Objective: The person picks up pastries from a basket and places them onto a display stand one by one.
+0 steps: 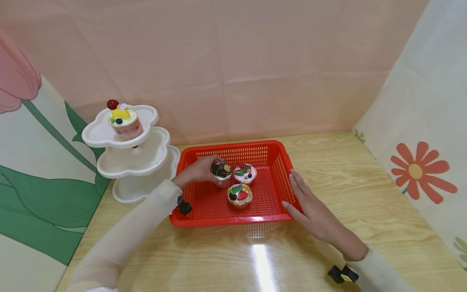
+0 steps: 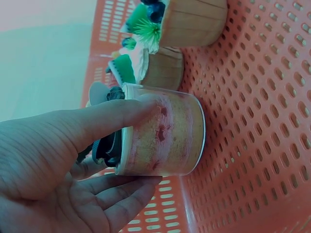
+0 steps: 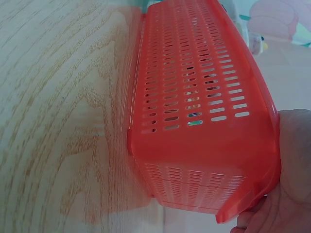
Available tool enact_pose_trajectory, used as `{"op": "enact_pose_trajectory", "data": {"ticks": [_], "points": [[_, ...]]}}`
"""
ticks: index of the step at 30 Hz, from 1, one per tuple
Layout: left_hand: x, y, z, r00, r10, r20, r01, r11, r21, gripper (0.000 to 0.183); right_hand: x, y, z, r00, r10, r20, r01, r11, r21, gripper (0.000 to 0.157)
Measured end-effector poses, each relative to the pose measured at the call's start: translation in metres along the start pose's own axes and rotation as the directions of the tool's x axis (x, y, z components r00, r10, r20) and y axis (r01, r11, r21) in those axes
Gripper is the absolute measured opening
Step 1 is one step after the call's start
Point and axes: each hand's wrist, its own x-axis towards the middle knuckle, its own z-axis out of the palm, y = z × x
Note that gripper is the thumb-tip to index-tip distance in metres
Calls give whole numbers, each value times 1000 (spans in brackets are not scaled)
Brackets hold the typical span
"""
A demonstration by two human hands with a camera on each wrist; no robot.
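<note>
Sleeve (image 1: 124, 239) nearest me, left grip (image 1: 204, 168) clamps a cake cup (image 2: 167, 133) inside the basket (image 1: 268, 190) while straight-fingered right grip (image 1: 316, 214) probably steadies its side.

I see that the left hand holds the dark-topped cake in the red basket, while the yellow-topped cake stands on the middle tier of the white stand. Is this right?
Not quite: the head view shows the yellow-topped cake on the top tier of the white stand, not the middle. The left hand does hold the dark-topped cake in the red basket.
</note>
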Motion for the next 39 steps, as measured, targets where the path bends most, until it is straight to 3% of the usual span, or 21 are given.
{"op": "enact_pose_trajectory", "data": {"ticks": [6, 10, 22, 27, 31, 39], "points": [[-5, 3, -5, 999, 11, -35, -13, 998, -61, 70, 1, -1, 0, 1000, -5, -6, 5, 1000, -6, 81], [-7, 4, -10, 997, 19, -68, -22, 999, -46, 70, 1, -1, -1, 1000, -7, -11, 7, 1000, -7, 82], [-28, 6, -24, 977, 107, -185, -141, 973, -183, 64, 2, -1, 1, 1000, -13, -13, 13, 1000, -9, 82], [-35, 10, -25, 970, 122, -209, -162, 970, -184, 67, 1, 0, 0, 1000, -8, -11, 8, 1000, -8, 82], [-40, 12, -27, 968, 112, -223, -155, 971, -183, 69, 1, 1, 1, 1000, -7, -13, 7, 1000, -6, 82], [-47, 15, -35, 962, 77, -261, -150, 949, -276, 68, 0, 1, 1, 1000, 2, -16, -2, 1000, 0, 82]]}}
